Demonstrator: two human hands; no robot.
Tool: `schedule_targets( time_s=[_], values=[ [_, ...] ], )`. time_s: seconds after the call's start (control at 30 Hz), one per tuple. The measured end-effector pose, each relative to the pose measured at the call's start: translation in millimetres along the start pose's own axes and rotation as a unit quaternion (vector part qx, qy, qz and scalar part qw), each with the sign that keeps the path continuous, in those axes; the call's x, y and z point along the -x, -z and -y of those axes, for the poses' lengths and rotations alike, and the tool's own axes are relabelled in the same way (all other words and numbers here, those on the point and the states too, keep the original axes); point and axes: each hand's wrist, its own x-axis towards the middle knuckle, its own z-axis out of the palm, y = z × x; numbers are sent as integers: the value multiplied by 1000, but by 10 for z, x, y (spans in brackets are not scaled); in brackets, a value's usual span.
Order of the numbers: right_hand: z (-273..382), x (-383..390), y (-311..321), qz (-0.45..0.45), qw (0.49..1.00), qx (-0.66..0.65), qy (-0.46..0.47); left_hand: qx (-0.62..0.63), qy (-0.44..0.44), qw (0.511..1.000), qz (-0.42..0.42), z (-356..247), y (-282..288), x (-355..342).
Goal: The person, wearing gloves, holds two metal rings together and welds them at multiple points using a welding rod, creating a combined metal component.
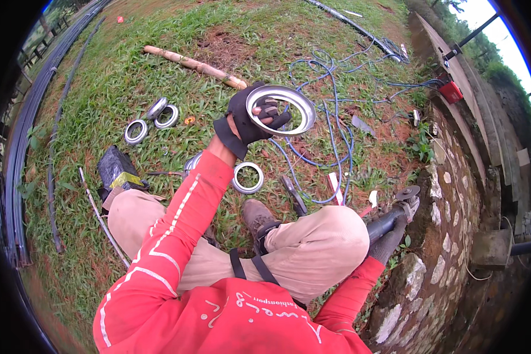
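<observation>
Raised over the grass, my left hand [249, 117] in a black fingerless glove is closed on a shiny metal ring [308, 113], its fingers passing through the opening. At my right side, beside the stone wall, my gloved right hand [389, 239] grips the body of an angle grinder [383, 225]. The grinder's disc [407, 193] points away from me and is apart from the ring. Another metal ring [248, 178] lies on the grass just below my left hand. A further group of similar rings [136, 132] lies to the left.
A blue hose or cable [336, 127] loops across the grass to a red box [451, 92]. A wooden pole [194, 66] lies ahead. The stone wall [448, 236] borders my right. Long dark pipes [26, 135] run along the left. A black-wrapped bundle [117, 165] sits by my left knee.
</observation>
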Motion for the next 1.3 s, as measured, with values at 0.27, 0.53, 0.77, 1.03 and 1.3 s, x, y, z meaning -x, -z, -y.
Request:
schedule_targets(
  time_s=[0.27,0.53,0.77,1.03,1.3],
  values=[
    [-175,-147,678,-29,998,-41,-29,7,-8,1000,-6,23,-89,-31],
    [-391,-173,1184,20,996,-86,-1,11,103,990,100,133,-70,-90],
    [-50,-33,2089,67,973,-217,33,689,492,523,-100,379,-59,-119],
    [609,348,3531,-272,948,-81,142,572,437,672,-172,654,136,95],
    [1020,585,5015,-431,890,89,115,520,504,671,-160,905,-184,138]
  ],
)
